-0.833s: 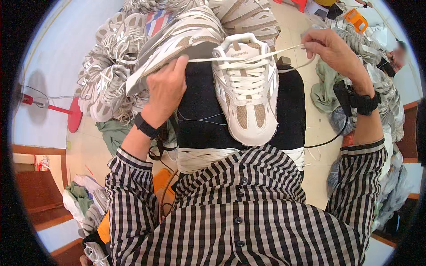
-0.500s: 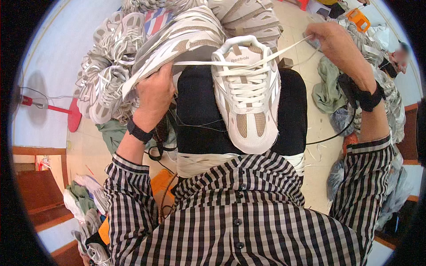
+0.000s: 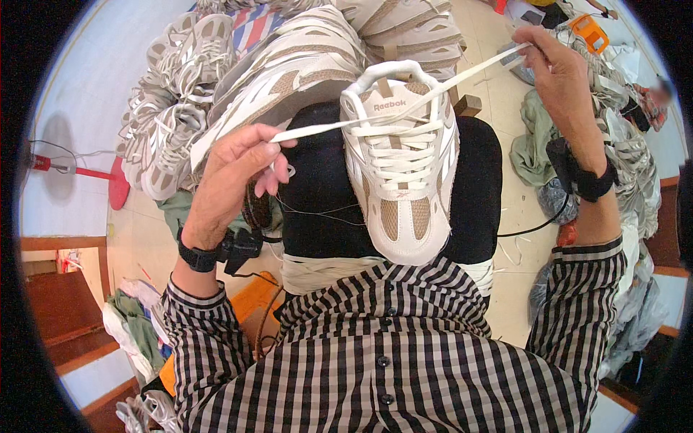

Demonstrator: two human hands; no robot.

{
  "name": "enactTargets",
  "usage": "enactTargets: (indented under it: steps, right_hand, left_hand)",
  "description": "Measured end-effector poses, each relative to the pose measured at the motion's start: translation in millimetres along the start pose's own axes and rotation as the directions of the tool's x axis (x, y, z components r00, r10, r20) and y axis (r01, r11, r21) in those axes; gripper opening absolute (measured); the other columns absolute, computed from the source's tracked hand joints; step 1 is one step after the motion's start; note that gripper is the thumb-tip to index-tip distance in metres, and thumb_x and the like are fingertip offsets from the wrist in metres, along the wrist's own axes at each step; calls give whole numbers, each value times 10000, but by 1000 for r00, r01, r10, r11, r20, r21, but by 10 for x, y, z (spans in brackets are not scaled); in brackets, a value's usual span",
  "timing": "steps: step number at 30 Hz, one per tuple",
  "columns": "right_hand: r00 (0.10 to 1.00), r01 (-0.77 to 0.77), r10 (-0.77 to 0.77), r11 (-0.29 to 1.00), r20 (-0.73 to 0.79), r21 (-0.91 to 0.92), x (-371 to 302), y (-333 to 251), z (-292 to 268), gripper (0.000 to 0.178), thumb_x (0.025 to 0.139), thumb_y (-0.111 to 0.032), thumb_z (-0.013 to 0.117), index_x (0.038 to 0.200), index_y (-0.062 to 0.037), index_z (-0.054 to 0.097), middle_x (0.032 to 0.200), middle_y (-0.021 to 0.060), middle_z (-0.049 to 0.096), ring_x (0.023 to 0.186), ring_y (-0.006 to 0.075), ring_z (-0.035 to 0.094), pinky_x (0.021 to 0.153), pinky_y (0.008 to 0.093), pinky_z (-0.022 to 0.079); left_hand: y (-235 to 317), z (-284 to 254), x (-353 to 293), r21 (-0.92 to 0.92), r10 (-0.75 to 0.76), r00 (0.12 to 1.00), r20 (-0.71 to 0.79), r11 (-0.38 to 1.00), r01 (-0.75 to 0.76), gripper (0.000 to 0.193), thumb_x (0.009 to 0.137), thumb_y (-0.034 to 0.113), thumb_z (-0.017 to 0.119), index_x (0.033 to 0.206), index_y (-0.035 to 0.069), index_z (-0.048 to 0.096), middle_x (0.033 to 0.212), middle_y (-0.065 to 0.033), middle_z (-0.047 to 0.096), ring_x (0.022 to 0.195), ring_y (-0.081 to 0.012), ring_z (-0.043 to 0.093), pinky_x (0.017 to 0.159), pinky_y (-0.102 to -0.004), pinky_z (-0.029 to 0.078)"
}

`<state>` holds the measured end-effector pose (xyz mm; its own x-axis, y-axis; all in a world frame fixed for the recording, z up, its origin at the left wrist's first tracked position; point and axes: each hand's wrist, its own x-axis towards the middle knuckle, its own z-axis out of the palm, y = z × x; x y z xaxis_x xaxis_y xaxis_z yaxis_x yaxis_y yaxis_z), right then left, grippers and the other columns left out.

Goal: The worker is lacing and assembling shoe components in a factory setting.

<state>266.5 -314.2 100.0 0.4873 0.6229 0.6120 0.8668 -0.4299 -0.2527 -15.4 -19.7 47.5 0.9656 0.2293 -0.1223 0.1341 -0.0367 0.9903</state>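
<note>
A beige and white sneaker upper [image 3: 402, 209] lies toe toward me on a black pad [image 3: 317, 202] over my lap. White lace runs criss-cross through its eyelets. My left hand [image 3: 234, 173], left of the upper, pinches one loose end of the white shoelace [image 3: 314, 131] between thumb and forefinger, the other fingers curled loosely. Raised to the far right, my right hand [image 3: 561, 83] pinches the other end. Both lace ends are stretched outward from the top eyelets and cross over the tongue. A black band is on each wrist.
Stacked uppers [image 3: 289, 76] stand just beyond the pad, with a pile of laced ones [image 3: 177, 137] at the left. A bundle of white laces [image 3: 332, 274] lies across my lap. At the right are green cloth [image 3: 534, 141], a black cable [image 3: 538, 227] and an orange stool [image 3: 590, 33].
My left hand has come down toward me and turned from a closed fist to a pinch on the lace. The right hand has shifted slightly right. The upper has slid slightly toward me.
</note>
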Motion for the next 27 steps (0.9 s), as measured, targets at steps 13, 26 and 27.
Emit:
enactTargets:
  steps: [13, 26, 27]
  right_hand:
    - [998, -29, 27, 999, -65, -21, -131, -238, -200, 200, 904, -64, 538, 1078, -48, 635, 823, 65, 652, 781, 157, 610, 722, 271, 474]
    - [975, -26, 41, 997, -217, 75, -452, -407, -395, 192, 940, -115, 505, 1031, 13, 617, 960, 128, 629, 749, 215, 579, 645, 266, 464]
    - [950, 149, -168, 985, -262, -88, -455, -497, -428, 185, 922, -131, 528, 991, 19, 612, 930, 141, 626, 701, 223, 564, 616, 284, 467]
  left_hand:
    - [-605, -262, 343, 986, 765, 627, 148, -66, -153, 284, 777, -4, 622, 1061, 13, 634, 947, -191, 646, 856, -353, 626, 769, -390, 492]
    - [-42, 287, 169, 613, 338, 941, -4, 745, -265, 388, 791, 12, 638, 1169, 64, 570, 811, -61, 634, 630, -95, 567, 571, -232, 454]
    - [2, 323, 234, 564, 280, 960, 23, 789, -243, 384, 792, 14, 638, 1168, 56, 568, 777, -46, 617, 611, -87, 557, 555, -226, 449]
